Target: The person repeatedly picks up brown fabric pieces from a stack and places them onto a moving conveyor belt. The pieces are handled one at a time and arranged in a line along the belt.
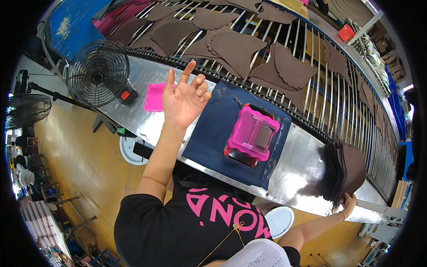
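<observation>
My left hand (185,101) is raised over the metal table with its palm up. Its index finger and thumb are stretched apart, the other fingers loosely curled, and it holds nothing. Under and beside it lies a small pink scalloped tray (153,98). At the far right, my right hand (348,205) grips the near edge of a stack of brown leather-like cut pieces (353,169); its fingertips are partly hidden there. Between the hands, a pink tray-like holder (252,131) with a small brown block (264,136) in it rests over a black and red base (240,156) on a dark blue mat (209,133).
Behind the metal table (293,164) runs a rack of metal rods (329,89) with several brown cut pieces (238,46) lying on it. A black wire fan (98,73) stands at the left end. White round stool-like discs (280,221) show below the table edge.
</observation>
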Available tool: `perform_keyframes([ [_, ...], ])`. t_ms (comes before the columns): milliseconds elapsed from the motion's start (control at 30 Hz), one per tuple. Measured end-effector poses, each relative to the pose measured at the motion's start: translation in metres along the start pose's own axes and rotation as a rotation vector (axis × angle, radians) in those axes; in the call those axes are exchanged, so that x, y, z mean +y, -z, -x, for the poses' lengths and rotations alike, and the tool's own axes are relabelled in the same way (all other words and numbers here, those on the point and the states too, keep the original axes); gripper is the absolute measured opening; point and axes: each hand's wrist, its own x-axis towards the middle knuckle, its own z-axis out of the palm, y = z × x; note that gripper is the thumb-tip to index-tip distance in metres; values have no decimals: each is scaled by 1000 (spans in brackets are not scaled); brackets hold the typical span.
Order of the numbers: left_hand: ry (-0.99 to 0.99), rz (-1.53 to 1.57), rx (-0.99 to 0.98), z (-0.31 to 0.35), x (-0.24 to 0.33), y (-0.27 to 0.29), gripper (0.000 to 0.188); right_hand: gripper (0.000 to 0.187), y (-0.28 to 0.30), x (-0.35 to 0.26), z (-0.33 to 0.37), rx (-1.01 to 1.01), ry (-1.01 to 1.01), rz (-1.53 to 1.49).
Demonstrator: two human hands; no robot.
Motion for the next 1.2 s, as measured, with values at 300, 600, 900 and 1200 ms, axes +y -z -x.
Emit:
perform_keyframes([
  [300,39,21,-56,7,-10,-17,49,49,-4,-59,68,223,127,-270],
  [600,-171,-1092,-153,-8,-21,-14,54,47,3,-238,230,314,718,-970],
  [900,-114,-1224,17,6,12,-68,35,23,-96,-332,353,-520,976,-1161],
  [1200,-234,-1646,174,29,74,-69,13,17,-143,-338,355,-343,1323,-592],
])
